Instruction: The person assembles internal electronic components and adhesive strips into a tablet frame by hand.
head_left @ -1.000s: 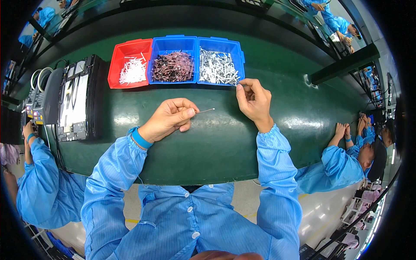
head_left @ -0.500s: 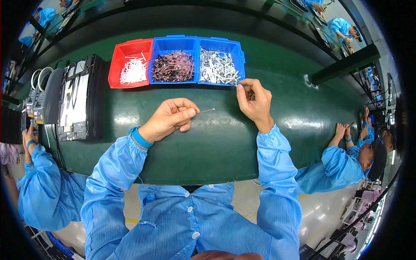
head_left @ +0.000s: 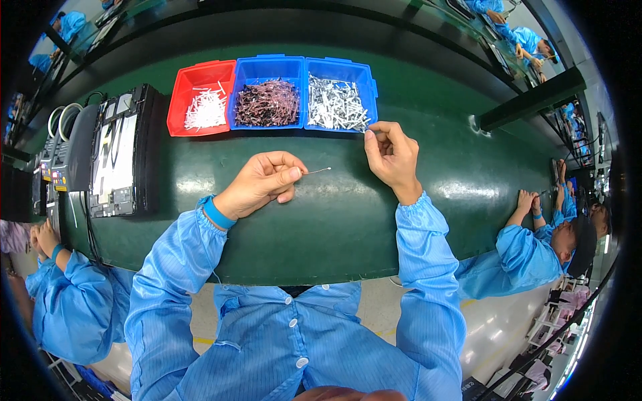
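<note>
Your left hand (head_left: 264, 182) pinches a thin silver wire pin (head_left: 318, 171) above the green counter (head_left: 334, 214); your right hand (head_left: 391, 155) picks with narrowed fingertips at the blue plastic bin (head_left: 339, 69) of grey parts.

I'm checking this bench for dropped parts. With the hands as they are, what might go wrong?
1. The left hand pinches a thin pin by one end only; most of it juts free over the green table, so it might slip or bend.
2. The right hand works at the front rim of the right blue bin of pale parts; a piece may spill onto the table.
</note>
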